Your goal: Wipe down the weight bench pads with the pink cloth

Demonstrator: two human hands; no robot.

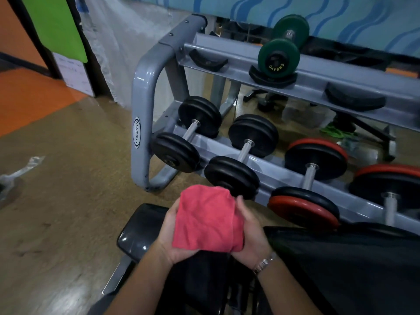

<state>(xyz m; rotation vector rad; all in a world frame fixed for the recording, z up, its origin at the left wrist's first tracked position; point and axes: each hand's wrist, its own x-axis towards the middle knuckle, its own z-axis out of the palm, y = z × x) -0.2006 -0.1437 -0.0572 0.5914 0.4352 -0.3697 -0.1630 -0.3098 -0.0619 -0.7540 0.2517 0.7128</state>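
Over the pad (pixel 136 235), left hand (pixel 168 233) and right hand (pixel 252 231) clasp the pink cloth (pixel 204 219), long axis running forward.

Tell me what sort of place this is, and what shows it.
Most likely a gym: a grey steel two-tier dumbbell rack holds black round-plate dumbbells and a green dumbbell, beside a black padded weight bench.

Five dumbbells (pixel 278 57) (pixel 191 130) (pixel 246 148) (pixel 311 173) (pixel 386 185), one rack (pixel 141 87), one pink cloth (pixel 204 221), two bench pads (pixel 136 235) (pixel 341 264).

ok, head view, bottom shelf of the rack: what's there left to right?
Rack end frame → first black dumbbell → second black dumbbell → first red-and-black dumbbell → second red-and-black dumbbell, cut off by the edge.
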